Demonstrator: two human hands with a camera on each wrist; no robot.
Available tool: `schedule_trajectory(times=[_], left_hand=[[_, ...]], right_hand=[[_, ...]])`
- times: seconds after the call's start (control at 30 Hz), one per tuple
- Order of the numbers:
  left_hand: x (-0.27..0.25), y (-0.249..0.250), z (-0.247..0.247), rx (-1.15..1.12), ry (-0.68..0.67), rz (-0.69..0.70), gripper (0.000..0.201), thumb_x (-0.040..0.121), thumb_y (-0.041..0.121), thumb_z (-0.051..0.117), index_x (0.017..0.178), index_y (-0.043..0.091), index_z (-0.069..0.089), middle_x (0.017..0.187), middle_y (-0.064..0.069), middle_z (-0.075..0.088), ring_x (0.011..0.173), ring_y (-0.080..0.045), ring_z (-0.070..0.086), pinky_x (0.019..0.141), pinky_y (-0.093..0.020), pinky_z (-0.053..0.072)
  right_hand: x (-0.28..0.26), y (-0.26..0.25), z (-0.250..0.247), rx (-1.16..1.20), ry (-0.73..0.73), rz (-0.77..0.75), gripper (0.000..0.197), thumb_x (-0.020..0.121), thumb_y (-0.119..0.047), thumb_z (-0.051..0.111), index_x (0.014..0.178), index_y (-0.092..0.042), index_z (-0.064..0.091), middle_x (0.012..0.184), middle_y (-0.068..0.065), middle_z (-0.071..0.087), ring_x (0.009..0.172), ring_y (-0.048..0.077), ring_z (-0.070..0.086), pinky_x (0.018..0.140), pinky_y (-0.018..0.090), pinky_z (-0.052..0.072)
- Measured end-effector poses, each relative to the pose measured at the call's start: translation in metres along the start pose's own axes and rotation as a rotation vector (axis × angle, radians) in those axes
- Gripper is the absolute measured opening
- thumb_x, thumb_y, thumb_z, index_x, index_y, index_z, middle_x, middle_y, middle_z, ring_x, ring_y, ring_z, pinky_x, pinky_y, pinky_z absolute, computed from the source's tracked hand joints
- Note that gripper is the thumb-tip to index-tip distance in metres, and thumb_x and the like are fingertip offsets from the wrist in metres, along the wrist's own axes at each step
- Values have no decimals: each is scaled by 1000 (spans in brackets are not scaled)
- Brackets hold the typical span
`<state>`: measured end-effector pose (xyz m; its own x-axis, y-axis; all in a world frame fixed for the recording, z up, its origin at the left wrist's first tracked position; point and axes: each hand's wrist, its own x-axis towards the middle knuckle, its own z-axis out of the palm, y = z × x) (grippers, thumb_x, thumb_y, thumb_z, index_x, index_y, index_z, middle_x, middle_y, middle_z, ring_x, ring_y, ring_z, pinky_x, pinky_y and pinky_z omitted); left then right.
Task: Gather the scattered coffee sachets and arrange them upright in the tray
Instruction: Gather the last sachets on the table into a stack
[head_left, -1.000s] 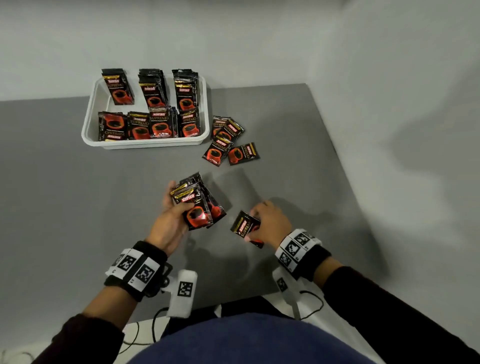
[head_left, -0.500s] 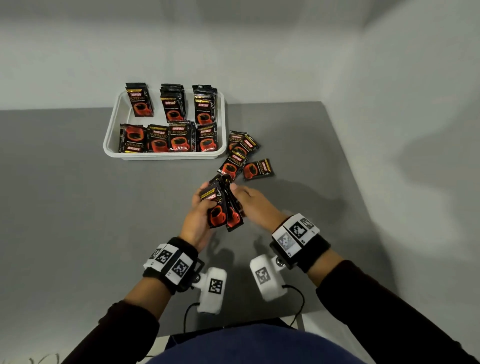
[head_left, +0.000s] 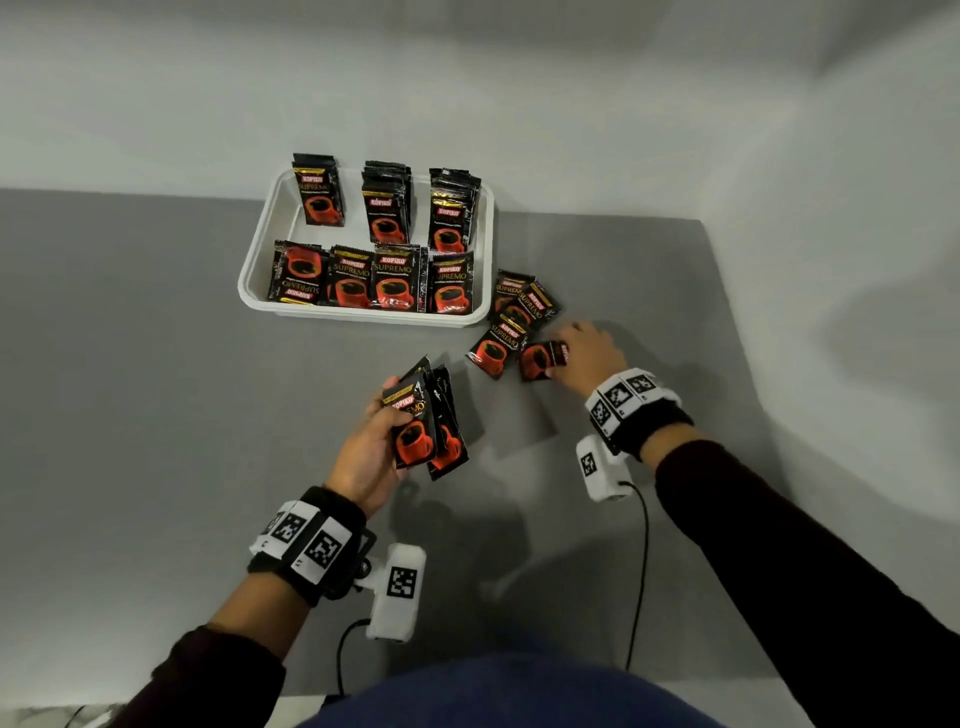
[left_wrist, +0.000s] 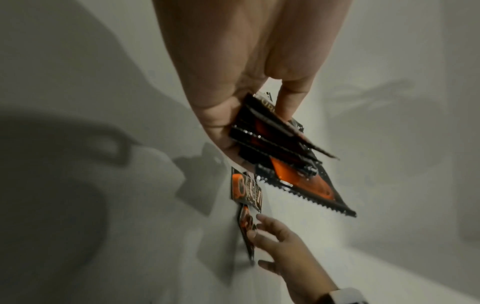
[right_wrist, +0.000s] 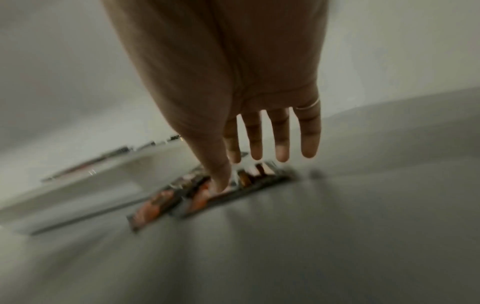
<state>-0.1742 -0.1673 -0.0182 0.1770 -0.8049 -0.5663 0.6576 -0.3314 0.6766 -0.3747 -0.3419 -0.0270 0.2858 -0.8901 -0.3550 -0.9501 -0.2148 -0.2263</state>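
My left hand grips a bundle of several black-and-red coffee sachets above the grey table; the left wrist view shows the same bundle of sachets fanned out in the left hand. My right hand reaches over a loose sachet lying flat near the tray's right corner. In the blurred right wrist view the right hand has straight fingers, its thumb touching the loose sachet. Other loose sachets lie beside it. The white tray holds two rows of upright sachets.
The grey table ends at a white wall behind the tray and on the right. Wrist cameras and their cables hang below both wrists near the table's front edge.
My right hand added its sachet to the bundle in my left hand, then moved away to the right and forward onto the loose sachets by the tray. The left hand stayed roughly in place.
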Motion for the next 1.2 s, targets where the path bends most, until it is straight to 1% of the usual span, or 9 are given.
schedule_trajectory(times=[0.13, 0.27, 0.47, 0.53, 0.7, 0.83, 0.9, 1.03, 1.2], left_hand=[[4, 2, -12, 43, 24, 25, 44, 91, 5, 33, 133, 16, 39, 101, -5, 63, 78, -13, 66, 59, -25, 54], [11, 4, -14, 106, 6, 29, 44, 92, 5, 35, 135, 11, 37, 102, -4, 62, 83, -16, 62, 63, -27, 53], [22, 16, 7, 154, -98, 54, 38, 91, 3, 38, 128, 12, 43, 106, -5, 62, 86, -15, 62, 69, -30, 54], [24, 14, 19, 181, -153, 53, 37, 91, 2, 38, 125, 13, 45, 106, -5, 62, 87, -15, 63, 71, -31, 55], [19, 3, 25, 39, -297, -84, 35, 89, 9, 31, 116, 5, 52, 93, -9, 70, 75, -16, 68, 63, -25, 56], [15, 2, -1, -280, -308, -154, 39, 63, 18, 52, 99, 13, 66, 85, -6, 68, 69, -16, 64, 61, -23, 53], [11, 2, -10, -377, -322, -161, 52, 48, 18, 64, 100, 16, 64, 83, -4, 65, 64, -16, 61, 61, -24, 52], [7, 6, -21, -452, -333, -151, 59, 48, 18, 54, 107, 21, 59, 81, -3, 61, 62, -16, 57, 62, -24, 50], [7, 7, -34, -466, -287, -123, 51, 49, 17, 53, 98, 16, 67, 84, -6, 62, 66, -20, 61, 65, -29, 53]], right_hand=[[14, 5, 2, 57, -56, 99, 57, 75, -33, 74, 125, -14, 53, 126, 13, 51, 120, 33, 45, 101, 43, 40], [10, 15, -9, 186, -137, -12, 38, 81, -1, 61, 119, -6, 56, 117, 15, 60, 101, 29, 59, 83, 28, 43], [-29, -9, -46, 638, -220, -234, 62, 73, -12, 77, 127, -20, 48, 73, -15, 66, 64, -8, 60, 62, 7, 44], [-41, -32, -43, 685, -243, -282, 59, 75, -17, 75, 127, -22, 48, 76, -5, 70, 70, 1, 66, 66, 11, 49], [-57, -79, -24, 820, -140, -227, 33, 84, -19, 66, 113, -20, 50, 77, 3, 68, 54, 13, 63, 45, 24, 50], [-58, -84, -22, 1070, -243, -160, 13, 94, -33, 50, 103, -25, 53, 84, 10, 70, 51, 20, 64, 44, 27, 51], [-52, -80, -18, 956, -137, -144, 8, 95, -28, 50, 101, -26, 53, 95, 8, 70, 55, 13, 62, 50, 28, 50], [-41, -76, 12, 165, -87, -192, 44, 84, -31, 66, 123, -18, 53, 122, 7, 54, 111, 23, 51, 95, 39, 42], [-35, -89, 43, -27, -118, 7, 69, 77, -30, 73, 135, -16, 39, 135, 13, 41, 126, 35, 35, 101, 48, 37]])
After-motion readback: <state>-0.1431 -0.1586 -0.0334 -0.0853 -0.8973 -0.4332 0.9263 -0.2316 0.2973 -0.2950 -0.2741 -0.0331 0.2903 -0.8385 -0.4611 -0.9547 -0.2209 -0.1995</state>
